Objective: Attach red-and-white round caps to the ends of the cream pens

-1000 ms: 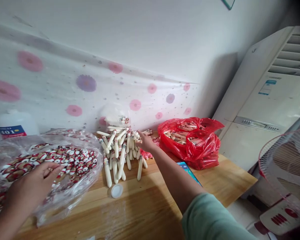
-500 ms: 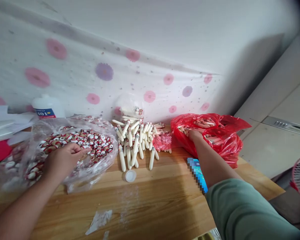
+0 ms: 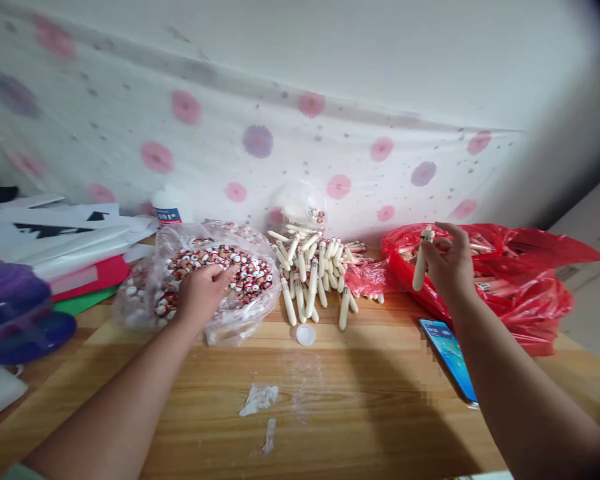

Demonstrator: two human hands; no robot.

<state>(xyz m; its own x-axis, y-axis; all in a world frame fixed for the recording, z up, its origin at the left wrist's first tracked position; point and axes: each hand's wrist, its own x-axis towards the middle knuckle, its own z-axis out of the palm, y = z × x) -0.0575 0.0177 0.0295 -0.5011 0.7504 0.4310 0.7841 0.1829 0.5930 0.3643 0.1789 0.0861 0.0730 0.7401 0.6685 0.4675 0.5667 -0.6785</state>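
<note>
My right hand (image 3: 450, 263) is closed on a thick cream multicolour pen (image 3: 420, 268), held upright in front of the red plastic bag (image 3: 535, 313). More such pens lie inside that bag. My left hand (image 3: 205, 290) hovers over a clear plastic bag (image 3: 235, 332) full of small round red-and-white pieces (image 3: 253, 273). Its thumb and fingertips are pinched together, and whatever is between them is too small to make out. Between the two bags lies a loose pile of cream pens (image 3: 313, 280). A shallow round white lid (image 3: 305, 335) sits in front of the pile.
A phone (image 3: 453, 360) lies beneath my right forearm. Scraps of clear film (image 3: 259, 399) are on the wooden table (image 3: 220, 427). At left are papers (image 3: 80, 250) and a purple container (image 3: 15, 300). A white bottle (image 3: 169, 207) stands behind the clear bag.
My right hand has come up out of the red bag with a pen in it. My left hand remains pinched over the small pieces. The view has turned to the left.
</note>
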